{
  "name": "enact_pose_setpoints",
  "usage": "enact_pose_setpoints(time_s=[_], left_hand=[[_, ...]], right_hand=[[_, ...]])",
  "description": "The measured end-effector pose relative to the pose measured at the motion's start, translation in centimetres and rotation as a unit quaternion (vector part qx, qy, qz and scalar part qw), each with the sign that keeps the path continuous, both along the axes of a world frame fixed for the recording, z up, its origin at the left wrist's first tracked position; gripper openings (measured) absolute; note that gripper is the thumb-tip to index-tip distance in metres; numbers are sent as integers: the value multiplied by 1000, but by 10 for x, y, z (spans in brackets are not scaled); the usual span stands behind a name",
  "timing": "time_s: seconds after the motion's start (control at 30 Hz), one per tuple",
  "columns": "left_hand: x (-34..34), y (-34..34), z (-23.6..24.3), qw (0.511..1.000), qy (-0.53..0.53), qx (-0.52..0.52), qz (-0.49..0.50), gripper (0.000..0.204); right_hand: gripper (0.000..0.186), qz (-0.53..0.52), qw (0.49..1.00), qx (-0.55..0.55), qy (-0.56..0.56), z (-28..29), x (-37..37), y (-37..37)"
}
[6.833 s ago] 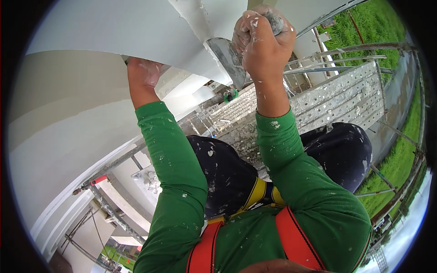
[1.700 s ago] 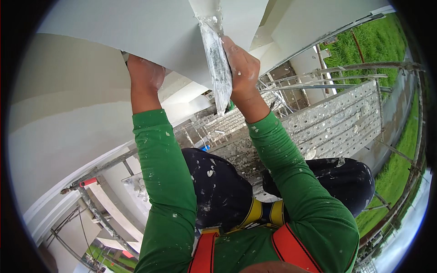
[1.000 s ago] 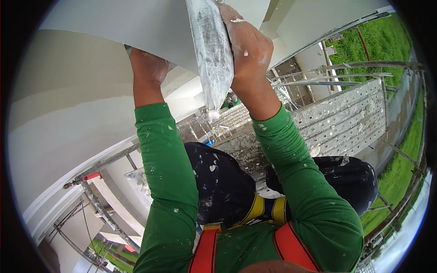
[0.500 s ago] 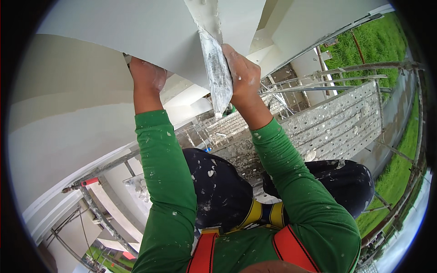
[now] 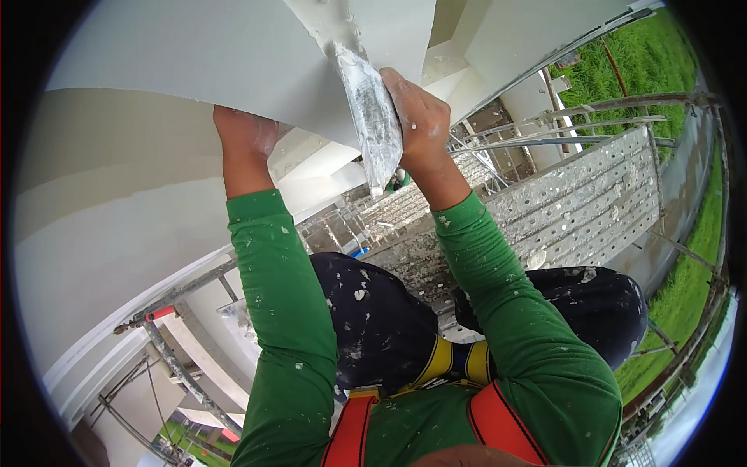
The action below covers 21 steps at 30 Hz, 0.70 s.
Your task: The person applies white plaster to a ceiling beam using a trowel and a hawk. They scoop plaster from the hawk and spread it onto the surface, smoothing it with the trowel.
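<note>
In the head view, my right hand (image 5: pixel 424 124) is closed on a putty-smeared flat metal trowel (image 5: pixel 367 113), its long blade held along a strip of wet filler (image 5: pixel 334 22) on the white overhead panel (image 5: pixel 183 54). The blade's upper end meets that strip. My left hand (image 5: pixel 245 140) is raised to the panel's lower edge at the left; its fingers disappear behind the edge, so what they grip, if anything, is hidden. Both green sleeves are flecked with white.
Below are splattered perforated scaffold planks (image 5: pixel 576 191) and my bent knees. Scaffold tubes (image 5: pixel 685 100) curve along the right, with grass (image 5: pixel 599 70) beyond. More tubes (image 5: pixel 175 362) stand at lower left. Far below, someone in green (image 5: pixel 398 180) is partly hidden by the trowel.
My right hand is lower than in the oldest frame, with the blade turned. Since a second ago it has dropped back from nearer the top. My left hand stays at the panel edge.
</note>
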State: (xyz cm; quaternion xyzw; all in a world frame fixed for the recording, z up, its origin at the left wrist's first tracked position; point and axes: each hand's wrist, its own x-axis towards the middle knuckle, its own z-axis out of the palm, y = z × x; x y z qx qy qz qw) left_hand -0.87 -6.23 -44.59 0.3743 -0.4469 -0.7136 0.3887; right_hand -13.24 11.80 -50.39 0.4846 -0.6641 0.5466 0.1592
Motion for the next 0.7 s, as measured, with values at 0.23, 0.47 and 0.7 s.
enact_pose_setpoints(time_s=[0.23,0.47,0.7], left_hand=[[12,-10,-10,998,37,38,-43,42],[-3,1,8,999,43,21,-8,40],[12,-21,-23,999,16,-42,-27,36]], right_hand=[[47,22,996,-88,6,51,-10,-27],[46,14,999,-26,-23,-11,1,-4],[41,-3,1000,0,-11,-3,-1,0]])
